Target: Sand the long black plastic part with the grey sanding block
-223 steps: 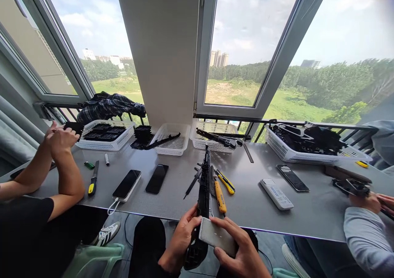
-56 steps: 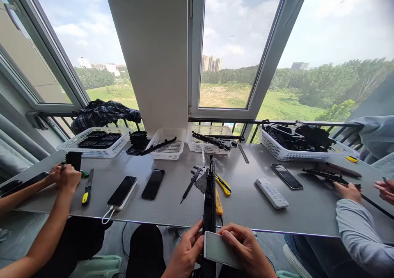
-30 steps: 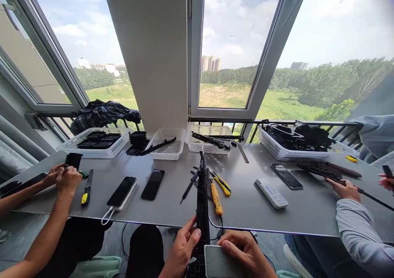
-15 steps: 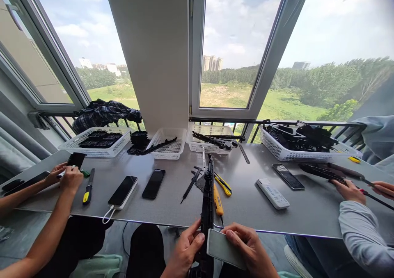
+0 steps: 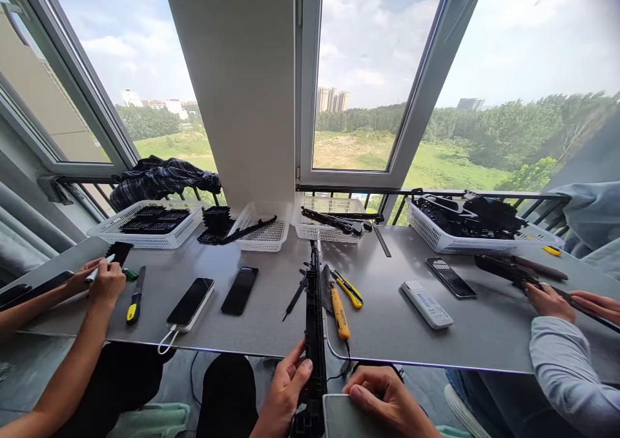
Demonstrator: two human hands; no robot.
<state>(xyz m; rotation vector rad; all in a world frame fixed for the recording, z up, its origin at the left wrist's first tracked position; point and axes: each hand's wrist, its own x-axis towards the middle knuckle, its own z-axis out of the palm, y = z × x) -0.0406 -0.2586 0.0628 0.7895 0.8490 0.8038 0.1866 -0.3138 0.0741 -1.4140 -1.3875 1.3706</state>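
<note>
Both hands at the table's near edge — one long black part between them.
Left hand [image 5: 283,396] wraps the black plastic part [image 5: 314,322]; right hand [image 5: 387,402] presses a grey sanding block [image 5: 339,418], fingers curled over it.

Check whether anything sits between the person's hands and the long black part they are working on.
Nothing visible does. The left hand already grips the long black part directly, and the right hand presses a grey block beside it.

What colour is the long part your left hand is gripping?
Black; the long part in the left hand shows best in the head view.
</note>
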